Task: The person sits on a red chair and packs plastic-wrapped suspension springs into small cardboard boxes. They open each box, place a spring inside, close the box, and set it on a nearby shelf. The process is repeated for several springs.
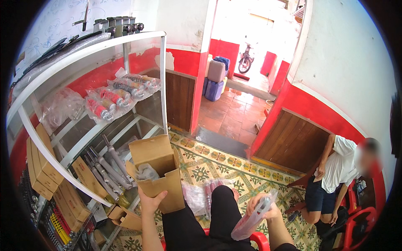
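My left hand (151, 201) grips the near side of an open cardboard box (172, 194), which stands by my left thigh with its flaps up. Clear plastic wrapping (147, 171) shows inside the box; what it covers is hard to make out. Over by my right knee, my right hand (268, 209) is closed around a shock absorber (243, 226) in a clear plastic bag, reddish through the film, with its metal end at the top. Between and beyond my knees, more plastic-wrapped parts (200, 198) with red showing lie on the tiled floor.
A white-framed glass display case (163, 83) at left holds bagged shock absorbers (121, 90), metal fork tubes (109, 167) and long cartons (44, 163). Another person (335, 167) sits at right near a red chair (362, 221). A doorway opens ahead, with jugs (214, 90) beside it.
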`<action>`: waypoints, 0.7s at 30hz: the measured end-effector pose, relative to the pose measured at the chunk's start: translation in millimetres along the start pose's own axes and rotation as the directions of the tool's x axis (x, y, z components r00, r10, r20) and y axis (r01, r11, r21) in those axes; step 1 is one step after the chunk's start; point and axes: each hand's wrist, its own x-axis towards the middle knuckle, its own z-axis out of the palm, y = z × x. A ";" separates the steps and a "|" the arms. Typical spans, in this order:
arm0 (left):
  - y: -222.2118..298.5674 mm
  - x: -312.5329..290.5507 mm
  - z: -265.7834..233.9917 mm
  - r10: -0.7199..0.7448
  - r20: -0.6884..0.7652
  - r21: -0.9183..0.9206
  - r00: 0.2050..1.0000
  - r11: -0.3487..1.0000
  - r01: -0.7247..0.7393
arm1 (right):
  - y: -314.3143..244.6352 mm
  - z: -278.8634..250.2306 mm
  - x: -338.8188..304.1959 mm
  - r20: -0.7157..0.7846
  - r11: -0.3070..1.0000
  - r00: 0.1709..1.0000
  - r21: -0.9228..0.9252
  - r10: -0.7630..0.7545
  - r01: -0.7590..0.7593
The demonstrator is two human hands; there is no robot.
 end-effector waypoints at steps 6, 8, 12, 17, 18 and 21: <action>4.5 -2.3 6.6 -0.019 0.020 -0.012 1.000 1.000 0.019 | 6.4 -2.1 -4.5 -0.209 0.971 0.972 -0.190 0.107 -0.148; 9.1 -2.2 8.0 -0.025 0.022 -0.015 0.999 1.000 0.025 | 9.5 -0.6 -2.8 -0.292 0.966 0.948 -0.181 0.126 -0.185; 7.2 -2.4 6.4 -0.023 0.035 0.029 0.999 0.999 0.022 | 6.3 34.6 17.1 -0.472 0.974 0.882 -0.199 -0.002 -0.105; 24.3 2.6 16.8 0.017 0.094 0.023 0.995 1.000 -0.020 | -18.6 39.2 25.1 -0.615 0.980 0.776 -0.200 -0.138 0.016; 26.8 2.5 16.7 0.014 0.085 0.009 0.996 1.000 -0.015 | -33.1 43.8 31.9 -0.595 0.976 0.781 -0.205 -0.189 0.080; 31.3 0.7 11.1 0.003 0.071 -0.004 0.997 1.000 -0.003 | -86.6 70.5 58.5 -0.400 0.951 0.863 -0.161 -0.308 0.265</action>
